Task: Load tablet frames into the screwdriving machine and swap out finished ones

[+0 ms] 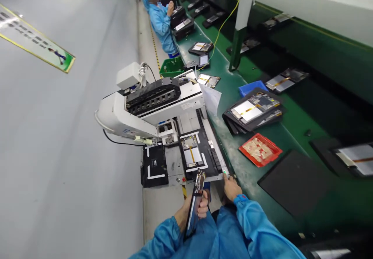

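My left hand grips a thin tablet assembly, which stands tilted on edge with its circuit end up. One finger of my right hand points out and touches a green-lit button at the front right corner of a white machine; the other fingers are bent and partly hidden. On the machine's right black fixture lies an opened tablet between white corner strips. The left black fixture has white corner strips too. A red button sits on the machine's front edge.
Right of the machine, a green bench bears a red tray, stacked tablets, a blue bin and a black sheet. A green basket stands behind the machine. Farther back, a person in blue is beside the bench.
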The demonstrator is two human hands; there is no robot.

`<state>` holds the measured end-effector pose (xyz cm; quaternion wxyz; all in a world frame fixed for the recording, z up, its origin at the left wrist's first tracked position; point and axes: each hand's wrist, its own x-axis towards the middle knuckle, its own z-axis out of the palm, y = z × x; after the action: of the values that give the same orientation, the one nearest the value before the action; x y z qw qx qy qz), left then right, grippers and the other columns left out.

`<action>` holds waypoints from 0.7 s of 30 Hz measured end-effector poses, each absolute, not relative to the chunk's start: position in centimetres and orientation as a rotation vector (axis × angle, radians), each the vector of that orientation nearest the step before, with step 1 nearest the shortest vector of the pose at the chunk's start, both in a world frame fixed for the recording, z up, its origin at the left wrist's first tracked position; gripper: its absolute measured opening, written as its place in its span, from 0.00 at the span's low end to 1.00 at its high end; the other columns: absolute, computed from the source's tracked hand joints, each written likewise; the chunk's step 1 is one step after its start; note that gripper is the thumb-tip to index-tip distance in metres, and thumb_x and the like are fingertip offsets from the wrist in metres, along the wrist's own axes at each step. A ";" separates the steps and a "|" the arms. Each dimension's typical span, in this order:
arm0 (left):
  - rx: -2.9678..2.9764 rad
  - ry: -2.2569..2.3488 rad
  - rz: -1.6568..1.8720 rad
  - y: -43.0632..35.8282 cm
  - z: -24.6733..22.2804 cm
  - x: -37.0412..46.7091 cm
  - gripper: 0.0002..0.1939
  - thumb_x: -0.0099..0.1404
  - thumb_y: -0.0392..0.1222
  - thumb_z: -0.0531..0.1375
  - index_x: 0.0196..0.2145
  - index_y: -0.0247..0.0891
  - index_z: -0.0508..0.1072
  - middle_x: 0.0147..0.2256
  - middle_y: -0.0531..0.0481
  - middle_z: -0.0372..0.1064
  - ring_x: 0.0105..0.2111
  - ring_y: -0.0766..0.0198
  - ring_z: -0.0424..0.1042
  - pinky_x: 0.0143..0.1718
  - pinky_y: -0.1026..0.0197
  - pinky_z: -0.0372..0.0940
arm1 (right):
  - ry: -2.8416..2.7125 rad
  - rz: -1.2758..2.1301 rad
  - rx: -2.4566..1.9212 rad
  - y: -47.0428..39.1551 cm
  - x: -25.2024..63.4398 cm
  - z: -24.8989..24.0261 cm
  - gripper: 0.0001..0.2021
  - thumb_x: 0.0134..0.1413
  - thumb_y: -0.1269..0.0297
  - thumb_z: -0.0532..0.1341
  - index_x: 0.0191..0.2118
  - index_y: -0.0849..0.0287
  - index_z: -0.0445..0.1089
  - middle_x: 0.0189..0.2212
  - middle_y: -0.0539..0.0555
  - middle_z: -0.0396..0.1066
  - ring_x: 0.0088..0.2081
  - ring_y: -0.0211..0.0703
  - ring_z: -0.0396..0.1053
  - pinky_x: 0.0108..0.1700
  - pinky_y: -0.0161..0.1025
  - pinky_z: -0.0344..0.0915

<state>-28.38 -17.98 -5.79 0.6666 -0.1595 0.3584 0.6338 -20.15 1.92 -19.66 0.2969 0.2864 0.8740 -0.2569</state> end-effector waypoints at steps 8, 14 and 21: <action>-0.422 0.778 1.437 -18.7 -4.7 -27.8 0.07 0.62 0.44 0.55 0.33 0.43 0.73 0.20 0.54 0.50 0.15 0.69 0.44 0.20 0.66 0.38 | 2.327 -0.644 0.700 2.0 -20.0 -21.2 0.32 0.62 0.75 0.44 0.71 0.63 0.48 0.56 0.70 0.62 0.56 0.58 0.66 0.50 0.49 0.65; -0.442 0.730 1.471 -19.4 -4.5 -27.5 0.08 0.62 0.44 0.56 0.31 0.43 0.74 0.19 0.54 0.51 0.15 0.68 0.44 0.19 0.65 0.39 | 2.357 -0.634 0.655 2.4 -20.1 -22.0 0.31 0.63 0.71 0.46 0.71 0.61 0.49 0.55 0.68 0.63 0.54 0.55 0.68 0.50 0.47 0.66; -0.449 0.685 1.529 -20.8 -4.8 -27.9 0.07 0.59 0.44 0.57 0.32 0.43 0.74 0.18 0.55 0.50 0.14 0.68 0.45 0.19 0.65 0.39 | 2.416 -0.599 0.679 2.0 -19.7 -22.6 0.32 0.62 0.70 0.48 0.72 0.63 0.47 0.54 0.68 0.64 0.52 0.55 0.71 0.50 0.48 0.67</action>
<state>-27.91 -20.79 -4.78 0.6467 -0.1976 0.3013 0.6722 -19.72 2.04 -22.57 0.2772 0.2529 0.8997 -0.2230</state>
